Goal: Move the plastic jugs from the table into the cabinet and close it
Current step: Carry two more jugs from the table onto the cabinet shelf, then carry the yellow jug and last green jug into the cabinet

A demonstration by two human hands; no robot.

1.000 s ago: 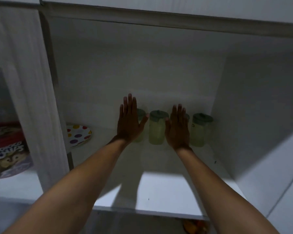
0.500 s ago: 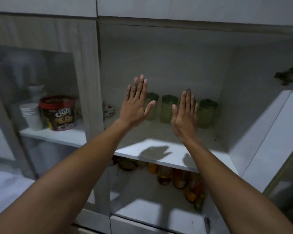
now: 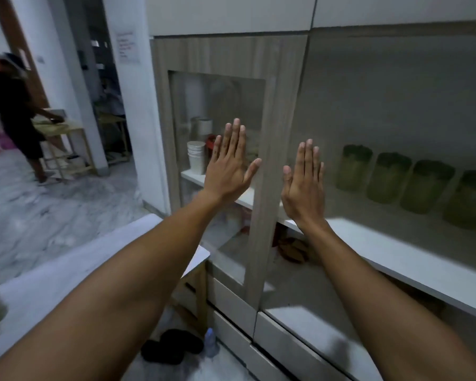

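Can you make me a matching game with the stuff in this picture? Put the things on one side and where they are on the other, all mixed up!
Things:
1. Green-lidded plastic jugs
2. Stack of white cups
3. Black sandals
4. Left hand

Places:
A. On the floor by the cabinet's foot
B. Lined up on the open shelf to the right
C. Held up flat, fingers spread
D. Behind the glass door

Pairs: 1-B, 2-D, 3-A, 4-C

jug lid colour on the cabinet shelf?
Dark green lids on pale yellow-green jugs; head view, somewhat blurred.
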